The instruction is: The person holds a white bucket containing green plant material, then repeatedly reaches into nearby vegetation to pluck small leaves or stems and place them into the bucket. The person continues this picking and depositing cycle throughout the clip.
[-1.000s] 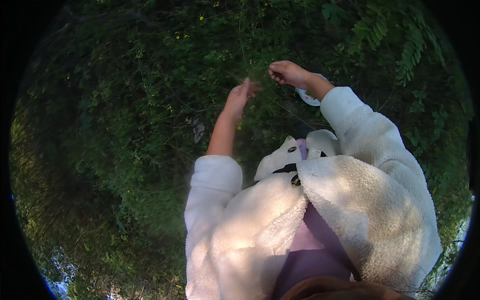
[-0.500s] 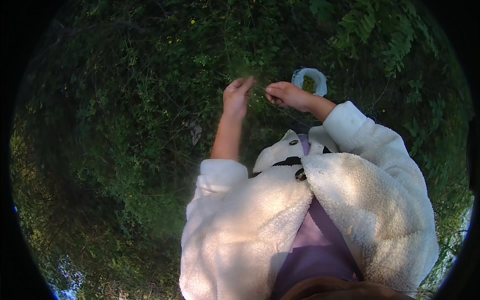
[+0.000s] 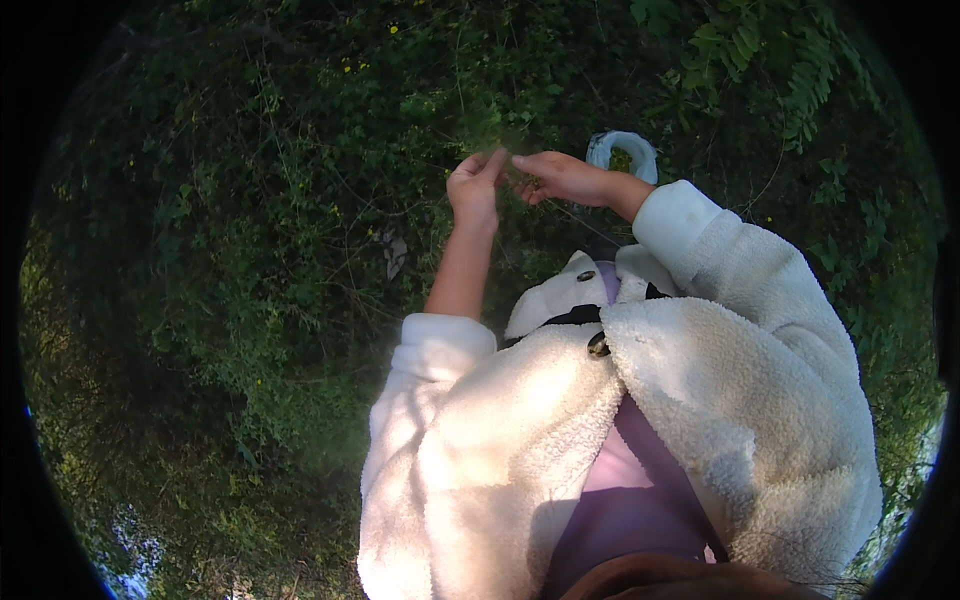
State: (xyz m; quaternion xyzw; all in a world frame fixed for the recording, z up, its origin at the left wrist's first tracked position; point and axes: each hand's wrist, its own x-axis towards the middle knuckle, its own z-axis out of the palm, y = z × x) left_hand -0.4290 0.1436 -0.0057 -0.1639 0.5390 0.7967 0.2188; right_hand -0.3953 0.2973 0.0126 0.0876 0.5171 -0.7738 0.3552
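Observation:
My left hand [image 3: 474, 188] is closed, thumb and forefinger pinched on a thin green plant sprig [image 3: 512, 140] that is blurred at its tip. Just to its right, my right hand [image 3: 568, 179] has its thumb stretched toward the left fingertips and its other fingers loosely bent below, with a gap between. Fine greenery shows around those fingers, too small to make out. A thin stem [image 3: 590, 225] slants from below the right hand toward my jacket. Behind the right wrist stands a container lined with a pale bag [image 3: 643, 152], with something yellow-green inside, partly hidden by the arm.
Dense low green plants [image 3: 290, 180] with scattered yellow flowers [image 3: 393, 30] surround me. A leafy branch [image 3: 740, 50] hangs at the upper right. A dry greyish leaf [image 3: 393, 254] lies left of my left forearm. My fleece jacket [image 3: 740, 330] fills the lower middle.
My right hand has moved left and slightly up, close to the left fingertips, and its thumb has parted from the fingers. My left hand has barely moved.

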